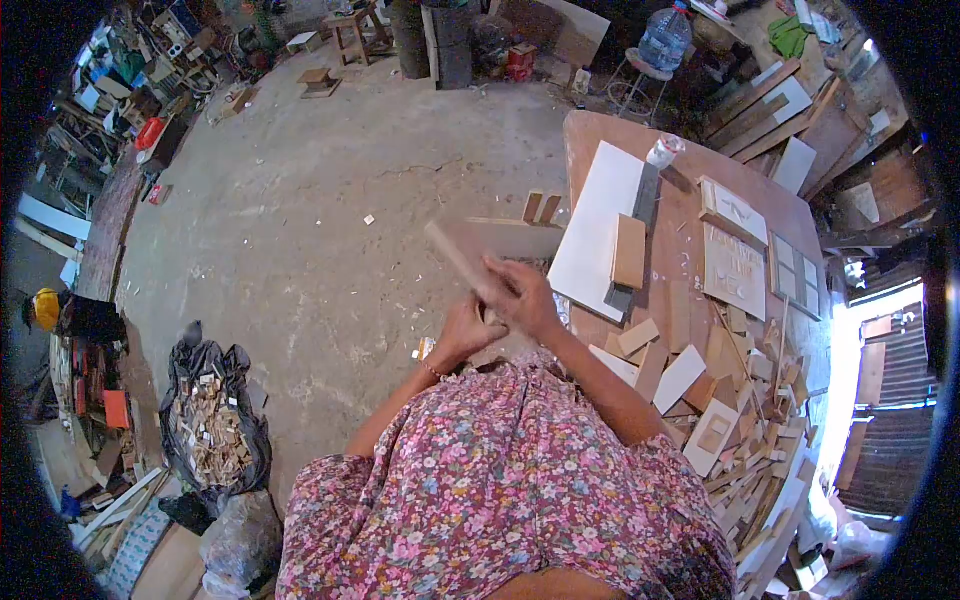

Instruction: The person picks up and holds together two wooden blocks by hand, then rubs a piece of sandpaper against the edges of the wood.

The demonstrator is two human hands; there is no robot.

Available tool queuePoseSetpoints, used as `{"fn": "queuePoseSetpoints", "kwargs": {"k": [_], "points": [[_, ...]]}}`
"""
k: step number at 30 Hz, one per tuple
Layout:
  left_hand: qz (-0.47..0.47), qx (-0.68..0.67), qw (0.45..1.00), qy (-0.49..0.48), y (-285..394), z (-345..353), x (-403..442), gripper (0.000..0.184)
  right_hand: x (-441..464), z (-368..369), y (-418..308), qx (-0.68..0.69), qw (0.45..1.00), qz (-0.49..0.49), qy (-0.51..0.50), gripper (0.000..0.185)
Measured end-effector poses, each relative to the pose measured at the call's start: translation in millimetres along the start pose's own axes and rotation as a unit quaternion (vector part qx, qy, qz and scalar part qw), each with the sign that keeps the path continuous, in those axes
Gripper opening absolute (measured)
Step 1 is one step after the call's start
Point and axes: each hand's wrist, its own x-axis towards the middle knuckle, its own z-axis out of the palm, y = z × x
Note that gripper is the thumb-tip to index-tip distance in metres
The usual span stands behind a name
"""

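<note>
Both hands are close together above my lap, around a small brown wooden piece (462, 258) that is blurred by motion and tilted up to the left. My right hand (525, 297) wraps its fingers round the piece's lower right part. At the lower end, my left hand (467, 330) is closed with the thumb up against it; a thin bracelet circles that wrist. Just beyond the hands lies a wooden board (515, 238) with two short wooden strips (541, 207) standing at its far edge.
On the right, a brown table (590, 140) bears a white panel (600, 230), a wooden block (628, 252), a jar (666, 151) and many wood offcuts (680, 378). A black bag of scraps (215, 420) stands on the floor at left. A water bottle (665, 38) rests on a stool.
</note>
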Motion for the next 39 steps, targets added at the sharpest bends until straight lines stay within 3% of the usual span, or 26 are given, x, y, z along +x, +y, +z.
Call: {"fn": "queuePoseSetpoints", "kwargs": {"k": [2,3,5,6,7,9,10,13,14,15,17,19,21,22,25,27,29,30,34,36,39], "points": [[-0.047,-0.180,0.982,0.043,-2,-2,1,0.061,-15,3,-12,-0.020,0.999,0.004,-0.043,0.052],[-0.046,-0.181,0.982,0.042,10,-8,2,0.061,-15,3,-10,-0.020,0.999,0.004,-0.042,0.052],[-0.145,-0.077,0.986,-0.029,36,-18,-3,0.060,-18,6,0,0.074,0.997,0.007,-0.018,0.053],[-0.069,0.019,0.997,0.001,40,-18,-6,0.063,-10,8,11,0.029,0.998,-0.029,0.036,0.051],[-0.069,0.020,0.997,-0.003,37,-14,-7,0.063,-4,4,22,0.029,0.998,-0.027,0.040,0.051],[0.002,0.019,1.000,-0.021,26,-5,-6,0.066,9,-5,29,0.111,0.983,0.142,0.032,0.049],[0.025,0.052,0.998,-0.011,21,-3,-4,0.069,10,-2,39,0.114,0.985,0.120,0.044,0.047],[-0.022,-0.016,0.999,0.032,2,3,1,0.063,-5,0,23,0.095,0.993,0.063,0.026,0.047],[-0.130,0.018,0.991,-0.003,23,-11,2,0.054,-12,11,34,0.079,0.997,0.010,0.016,0.048],[-0.128,0.017,0.992,-0.004,20,-8,3,0.054,-16,7,20,0.078,0.997,0.010,0.017,0.048],[-0.026,-0.126,0.989,0.070,14,-3,2,0.047,-22,-2,-6,0.022,0.999,-0.014,-0.022,0.051],[-0.065,-0.099,0.992,0.042,14,-6,-3,0.051,-19,1,8,0.073,0.997,-0.006,-0.023,0.052],[0.029,-0.064,0.998,-0.002,20,-3,-3,0.056,-8,-1,23,0.033,0.999,0.017,0.023,0.050],[0.034,0.002,0.999,-0.004,33,-4,-8,0.061,-2,-5,31,0.045,0.997,0.052,0.021,0.052],[0.020,0.057,0.998,-0.030,31,-4,-7,0.061,5,-10,33,-0.055,0.998,0.042,-0.009,0.052],[0.011,0.057,0.998,-0.027,30,-3,-7,0.061,-4,-10,16,-0.045,0.997,0.053,-0.014,0.052],[-0.037,0.000,0.999,-0.007,25,-6,-3,0.059,-13,-8,-1,-0.069,0.996,-0.051,-0.035,0.051],[0.019,0.010,1.000,0.004,25,-8,-6,0.057,-13,-9,-4,-0.042,0.998,-0.015,-0.049,0.052],[-0.019,0.061,0.998,-0.009,26,-6,-7,0.054,3,1,28,-0.072,0.997,-0.038,0.017,0.050],[0.102,0.119,0.988,-0.002,25,-3,-8,0.052,13,-1,36,0.058,0.996,0.061,0.002,0.049],[0.058,0.136,0.989,-0.026,35,-7,-11,0.051,11,-2,31,-0.037,0.998,0.052,-0.006,0.051]]}}
